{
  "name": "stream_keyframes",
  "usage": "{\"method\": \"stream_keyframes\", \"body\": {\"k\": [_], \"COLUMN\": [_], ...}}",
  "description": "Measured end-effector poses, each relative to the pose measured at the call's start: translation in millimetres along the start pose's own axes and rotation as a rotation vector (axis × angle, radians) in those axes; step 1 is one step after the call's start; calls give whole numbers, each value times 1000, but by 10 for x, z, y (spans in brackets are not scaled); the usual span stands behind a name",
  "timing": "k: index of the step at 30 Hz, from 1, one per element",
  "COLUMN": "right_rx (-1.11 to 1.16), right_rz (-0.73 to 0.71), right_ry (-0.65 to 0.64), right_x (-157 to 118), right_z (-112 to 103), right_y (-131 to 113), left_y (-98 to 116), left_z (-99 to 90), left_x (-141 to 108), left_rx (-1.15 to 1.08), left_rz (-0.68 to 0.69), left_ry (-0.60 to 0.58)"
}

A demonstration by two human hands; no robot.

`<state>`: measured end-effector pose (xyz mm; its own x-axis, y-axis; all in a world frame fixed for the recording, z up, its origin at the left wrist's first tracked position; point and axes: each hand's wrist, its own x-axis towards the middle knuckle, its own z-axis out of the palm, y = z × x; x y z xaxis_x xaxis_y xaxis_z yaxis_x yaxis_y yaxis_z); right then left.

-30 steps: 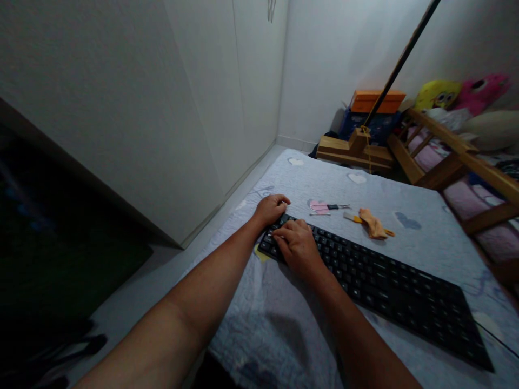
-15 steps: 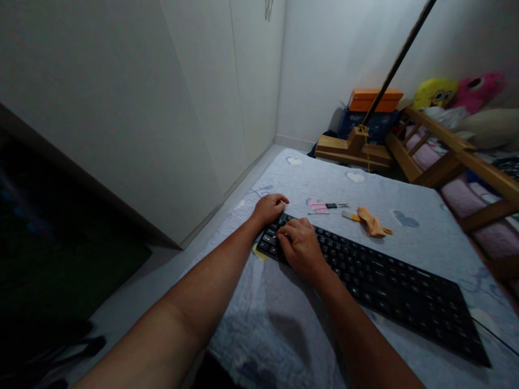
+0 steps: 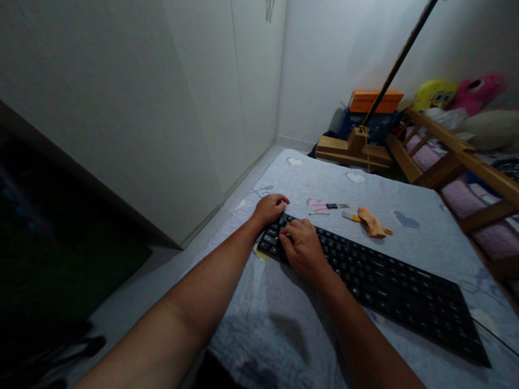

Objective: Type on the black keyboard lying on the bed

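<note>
A black keyboard (image 3: 381, 278) lies slantwise on the patterned bedspread. At its far left corner, my left hand (image 3: 271, 208) has its fingers curled against the edge. My right hand (image 3: 303, 243) is over the left-end keys, thumb and fingers pinched together. A tiny white tip shows at that pinch, looking like a cotton swab (image 3: 278, 237); most of it is hidden. Beyond the keyboard lie a wire tool with a black grip (image 3: 331, 206), a thin white swab (image 3: 319, 213), and an orange cloth (image 3: 371, 222) over a yellow-handled brush (image 3: 351, 216).
A pale wardrobe (image 3: 194, 108) rises along the left. A wooden base (image 3: 344, 146) with a dark pole stands past the bed's far edge, near an orange box (image 3: 375, 101). A wooden rail (image 3: 466, 148) runs along the right, and a cable (image 3: 494, 335) leaves the keyboard.
My right fingertips and the white tip have shifted very slightly to the right over the keys. My left hand stays at the keyboard's corner.
</note>
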<state>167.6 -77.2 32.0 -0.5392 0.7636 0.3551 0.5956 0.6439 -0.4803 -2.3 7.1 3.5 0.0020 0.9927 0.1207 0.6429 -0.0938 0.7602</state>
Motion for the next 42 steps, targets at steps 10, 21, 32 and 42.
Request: {"method": "stream_keyframes", "body": {"k": [10,21,32,42], "right_rx": [-41,-48,-68,-39], "right_rz": [-40,-29,-6,-28], "right_ry": [10,13,-27,1], "right_x": [-5,-1,4,-2], "right_z": [-18,-17,-29,-28], "right_y": [-13,-8,-23,-3], "left_y": [2,6,6,-5], "left_z": [-9,-8,-10,-7], "left_x": [-2,4,-6,-6], "left_rx": [2,7,1,-14], "left_rz": [18,16,0,1], "left_ry": [-1,-4,-3,-7]}}
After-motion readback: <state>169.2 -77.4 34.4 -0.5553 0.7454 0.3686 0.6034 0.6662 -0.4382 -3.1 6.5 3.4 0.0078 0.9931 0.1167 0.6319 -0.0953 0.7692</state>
